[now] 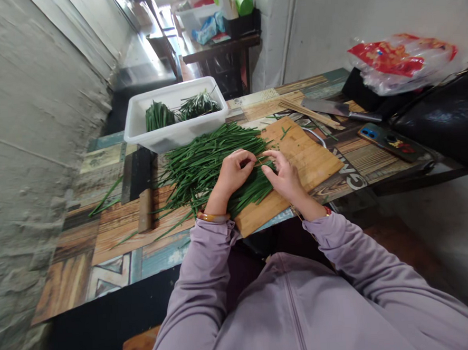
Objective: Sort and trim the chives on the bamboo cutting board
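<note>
My left hand point(237, 170) is over the pile of green chives point(212, 150), with thumb and forefinger pinched on a thin strand, apparently a chive. Facing it, my right hand point(285, 176) has its thumb and forefinger apart, the tips close to that strand. Under both hands, the chives spread across the table and onto the left part of a wooden cutting board point(320, 164). A few cut bits lie on the board's far corner. Beyond the pile, a white plastic tub point(176, 135) contains two bundles of chives point(159, 115).
A dark-bladed cleaver with a wooden handle point(145, 211) lies left of the pile. Behind the board are wooden sticks point(313, 115) and another knife point(325, 107). To the right are a phone point(388, 142), a black bag point(448, 114) and a red-and-clear plastic bag point(401, 62).
</note>
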`<state>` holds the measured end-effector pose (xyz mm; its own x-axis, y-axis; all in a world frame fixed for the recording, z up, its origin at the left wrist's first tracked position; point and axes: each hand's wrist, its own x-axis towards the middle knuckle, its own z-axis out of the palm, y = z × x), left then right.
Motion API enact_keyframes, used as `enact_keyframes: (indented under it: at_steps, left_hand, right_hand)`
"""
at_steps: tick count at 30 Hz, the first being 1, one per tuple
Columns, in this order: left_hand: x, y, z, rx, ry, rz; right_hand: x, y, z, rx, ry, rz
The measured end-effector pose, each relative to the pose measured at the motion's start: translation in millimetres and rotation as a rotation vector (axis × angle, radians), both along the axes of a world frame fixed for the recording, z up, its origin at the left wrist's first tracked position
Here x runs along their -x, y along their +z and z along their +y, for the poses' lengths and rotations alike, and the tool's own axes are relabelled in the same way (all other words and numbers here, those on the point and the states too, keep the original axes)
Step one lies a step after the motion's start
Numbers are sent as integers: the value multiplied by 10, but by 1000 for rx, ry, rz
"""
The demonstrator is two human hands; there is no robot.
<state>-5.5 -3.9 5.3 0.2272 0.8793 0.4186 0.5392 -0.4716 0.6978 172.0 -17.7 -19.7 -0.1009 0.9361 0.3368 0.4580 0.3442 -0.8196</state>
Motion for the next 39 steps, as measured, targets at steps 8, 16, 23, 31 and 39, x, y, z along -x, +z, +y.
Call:
enact_keyframes:
  at_steps: [8,16,23,31,39]
  left_hand:
    - [14,5,-7,19,-65,15]
    - [78,-111,88,-102,224,286]
    - [78,-103,68,-90,280,548]
    - [63,-93,61,-56,320,563]
    - [56,-121,84,-91,278,301]
  right_hand:
    - [12,-7,1,22,-31,27]
    - [12,-14,-6,31,-32,10]
    - [10,-23,-14,7,-29,4]
    - [10,-23,-14,-5,-24,14]
    - [14,-15,-19,2,-20,20]
